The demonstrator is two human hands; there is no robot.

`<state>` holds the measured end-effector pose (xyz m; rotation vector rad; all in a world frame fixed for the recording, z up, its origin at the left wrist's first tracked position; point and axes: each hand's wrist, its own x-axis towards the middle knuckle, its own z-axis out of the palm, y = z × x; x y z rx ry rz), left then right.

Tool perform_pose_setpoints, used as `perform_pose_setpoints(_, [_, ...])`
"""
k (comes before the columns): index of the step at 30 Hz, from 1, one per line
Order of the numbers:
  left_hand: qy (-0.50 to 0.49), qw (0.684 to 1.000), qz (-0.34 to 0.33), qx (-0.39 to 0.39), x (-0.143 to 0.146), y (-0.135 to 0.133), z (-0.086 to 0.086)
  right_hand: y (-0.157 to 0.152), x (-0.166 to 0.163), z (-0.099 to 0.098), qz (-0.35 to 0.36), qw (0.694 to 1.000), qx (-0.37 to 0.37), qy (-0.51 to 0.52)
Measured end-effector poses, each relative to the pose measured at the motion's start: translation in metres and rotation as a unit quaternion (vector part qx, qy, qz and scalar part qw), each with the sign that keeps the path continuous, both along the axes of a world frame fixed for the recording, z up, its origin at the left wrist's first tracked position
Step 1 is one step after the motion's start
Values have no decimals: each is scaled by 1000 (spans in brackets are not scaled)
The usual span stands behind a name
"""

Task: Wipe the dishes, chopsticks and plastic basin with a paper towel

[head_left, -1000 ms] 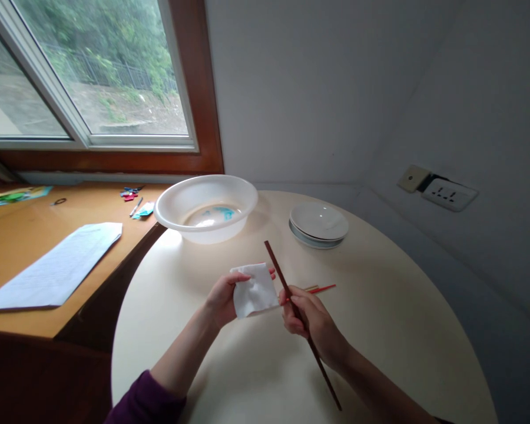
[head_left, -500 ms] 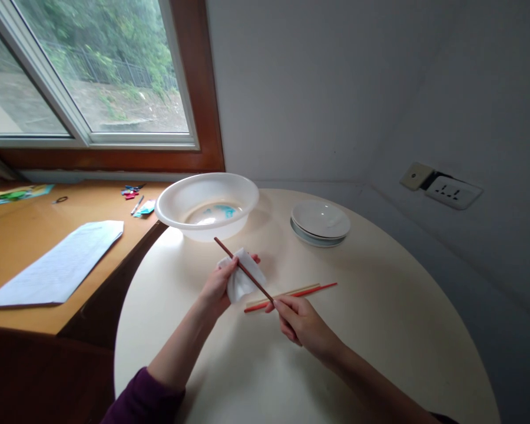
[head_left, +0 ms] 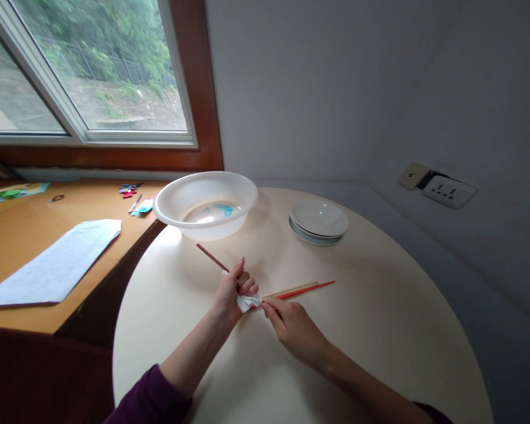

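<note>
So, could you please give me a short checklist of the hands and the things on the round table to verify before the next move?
1. Left hand closed around the white wipe: ok.
2. Far end of the brown chopstick in view: ok, it sticks out beyond the left hand.
3. Near end of that chopstick in view: not ok, hidden around the wipe and right hand.
4. Red chopstick and pale chopstick touched by either hand: cannot tell, as they partly overlap in view.
5. Stacked plates apart from both hands: ok.
</note>
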<state>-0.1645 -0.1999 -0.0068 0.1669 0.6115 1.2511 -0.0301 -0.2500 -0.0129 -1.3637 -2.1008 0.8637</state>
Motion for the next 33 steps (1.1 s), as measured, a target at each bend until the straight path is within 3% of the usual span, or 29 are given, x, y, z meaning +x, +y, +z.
perform_pose_setpoints(7, [6, 998, 69, -10, -24, 17, 7, -1, 2, 0, 15, 996, 43, -75])
perform_pose_setpoints(14, [-8, 993, 113, -40, -54, 36, 4, -6, 4, -4, 24, 978, 126, -167])
perform_pose_setpoints(22, [18, 986, 153, -62, -86, 48, 3, -13, 4, -5, 36, 957, 209, -196])
perform_pose_setpoints(28, [80, 984, 156, -27, -86, 49, -2, -15, 6, -8, 18, 958, 246, -143])
perform_pose_setpoints(33, [253, 951, 178, 1, -76, 46, -12, -10, 9, -8, -15, 958, 287, -15])
